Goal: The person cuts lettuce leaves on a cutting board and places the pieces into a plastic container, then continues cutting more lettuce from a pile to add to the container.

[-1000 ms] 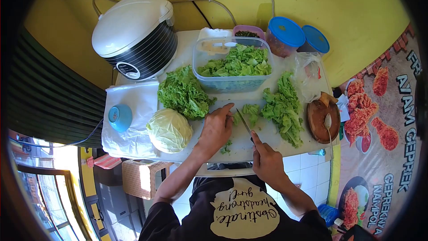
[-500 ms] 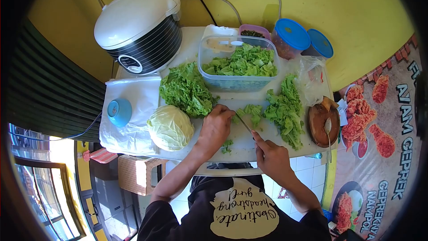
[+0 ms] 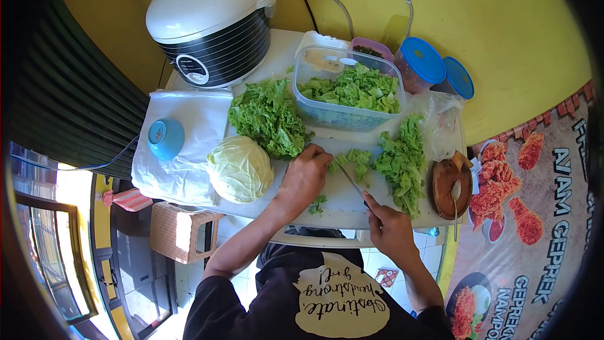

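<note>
My right hand (image 3: 391, 230) is closed round the handle of a kitchen knife (image 3: 352, 179). The blade points up and left, its tip beside small cut pieces of lettuce (image 3: 357, 160). Just left of the tip, my left hand (image 3: 304, 175) is closed, its curled fingers pressed down on lettuce at the edge of the cut pieces; most of what lies under them is hidden. A leafy lettuce bunch (image 3: 267, 116) lies beyond my left hand, and a whole cabbage (image 3: 240, 170) sits to its left. More lettuce leaves (image 3: 402, 164) lie right of the knife.
A clear plastic container (image 3: 343, 116) of chopped lettuce stands behind the work area. Left are a rice cooker (image 3: 214, 44) and a blue bowl (image 3: 165, 138) on plastic sheets (image 3: 195, 113). Right are blue-lidded tubs (image 3: 423, 61), a plastic bag (image 3: 440, 113) and a brown mortar (image 3: 448, 189) with a spoon.
The view has shifted and tilted slightly. The knife and my right hand have drawn a little right and toward my body, widening the gap from my left hand, which stays in place.
</note>
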Motion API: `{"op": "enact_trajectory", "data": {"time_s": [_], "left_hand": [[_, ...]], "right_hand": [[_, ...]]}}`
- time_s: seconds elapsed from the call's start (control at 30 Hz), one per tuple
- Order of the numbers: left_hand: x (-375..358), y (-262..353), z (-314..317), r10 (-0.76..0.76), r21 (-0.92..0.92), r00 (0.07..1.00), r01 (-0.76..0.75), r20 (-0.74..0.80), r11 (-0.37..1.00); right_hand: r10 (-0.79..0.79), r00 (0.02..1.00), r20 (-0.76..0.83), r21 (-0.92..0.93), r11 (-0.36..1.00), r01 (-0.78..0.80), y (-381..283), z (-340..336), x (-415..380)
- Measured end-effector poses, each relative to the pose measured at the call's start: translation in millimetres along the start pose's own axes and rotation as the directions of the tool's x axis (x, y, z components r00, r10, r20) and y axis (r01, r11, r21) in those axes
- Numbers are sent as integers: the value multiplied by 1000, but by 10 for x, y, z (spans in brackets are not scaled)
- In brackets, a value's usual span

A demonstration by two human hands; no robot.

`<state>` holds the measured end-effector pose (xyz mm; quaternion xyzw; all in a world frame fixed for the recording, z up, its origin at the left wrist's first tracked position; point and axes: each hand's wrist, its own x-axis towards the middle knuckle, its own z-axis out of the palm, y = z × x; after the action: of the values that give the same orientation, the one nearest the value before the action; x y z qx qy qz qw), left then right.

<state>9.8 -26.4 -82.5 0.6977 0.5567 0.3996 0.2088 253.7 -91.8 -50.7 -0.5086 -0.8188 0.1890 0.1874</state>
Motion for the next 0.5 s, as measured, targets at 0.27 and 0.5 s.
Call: {"op": "enact_trajectory", "data": {"time_s": [0.27,0.5], "left_hand": [[-153,133,-185,187,50,979,-183,-82,982],[-394,151,-353,53,157,996,-41,-74,987]], "right_hand": [[38,991,-126,114,993,-24,-183,110,63],[23,997,-78,56,998,-19,-210,347,54]]}}
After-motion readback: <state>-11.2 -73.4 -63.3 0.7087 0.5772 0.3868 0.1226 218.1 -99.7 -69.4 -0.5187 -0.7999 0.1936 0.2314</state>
